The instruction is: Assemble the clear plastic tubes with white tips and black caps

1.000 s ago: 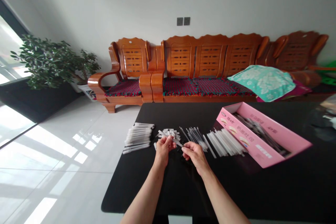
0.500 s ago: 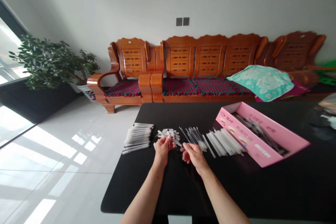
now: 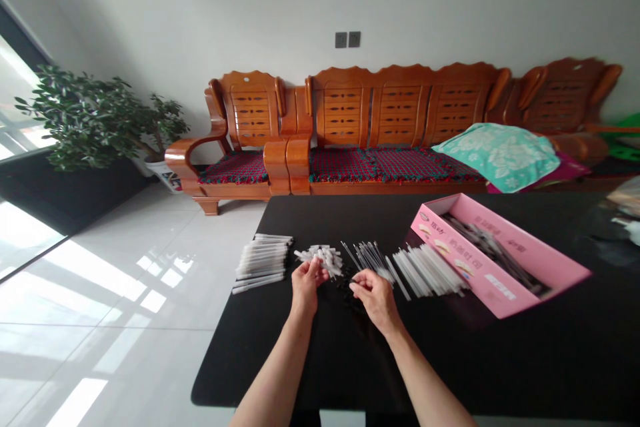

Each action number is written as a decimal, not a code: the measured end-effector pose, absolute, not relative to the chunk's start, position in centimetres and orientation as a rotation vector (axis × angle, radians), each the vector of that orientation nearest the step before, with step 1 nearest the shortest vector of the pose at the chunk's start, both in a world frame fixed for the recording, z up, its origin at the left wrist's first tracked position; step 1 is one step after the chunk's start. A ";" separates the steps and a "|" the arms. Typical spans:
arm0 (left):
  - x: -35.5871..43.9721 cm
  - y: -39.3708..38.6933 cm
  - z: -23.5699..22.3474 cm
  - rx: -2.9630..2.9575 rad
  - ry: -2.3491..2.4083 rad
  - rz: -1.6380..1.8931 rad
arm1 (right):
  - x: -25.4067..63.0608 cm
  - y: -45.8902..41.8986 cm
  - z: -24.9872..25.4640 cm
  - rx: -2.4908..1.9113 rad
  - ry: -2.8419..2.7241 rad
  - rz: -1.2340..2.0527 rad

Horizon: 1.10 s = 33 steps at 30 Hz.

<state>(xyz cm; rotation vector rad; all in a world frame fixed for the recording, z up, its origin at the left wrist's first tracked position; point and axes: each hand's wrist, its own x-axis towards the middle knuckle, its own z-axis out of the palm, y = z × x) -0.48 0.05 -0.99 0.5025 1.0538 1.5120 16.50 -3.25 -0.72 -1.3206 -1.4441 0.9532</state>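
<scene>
Pink box (image 3: 463,261) w/ dark rods (image 3: 493,243) inside; L hand (image 3: 306,285), nr white pcs (image 3: 325,254), & R hand (image 3: 374,295), fingertips drawn close; can't tell what's held.

Tubes (image 3: 427,271) between rods (image 3: 371,259) and box (image 3: 463,255) on table (image 3: 500,370), sofa (image 3: 347,107) behind

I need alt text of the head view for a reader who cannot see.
A person's left hand is at a pile of short white pieces on a black table, the right hand near small black pieces. Rows of pale sticks lie on either side; a pink box stands at right.
</scene>
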 end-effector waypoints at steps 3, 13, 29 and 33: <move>-1.2 0.2 -0.8 0.502 1.048 1.537 | 17.4 -3.3 -1.1 -1.349 -1.451 0.951; -1.9 0.0 -1.1 0.444 1.037 1.565 | 18.3 -3.9 -2.9 -1.799 -1.794 0.408; -1.1 -0.4 -0.9 0.563 1.018 1.473 | 16.1 -4.7 0.6 -1.307 -1.667 0.908; -4.5 0.8 -0.1 0.464 1.048 1.678 | 19.3 -4.6 -0.3 -1.357 -1.638 0.866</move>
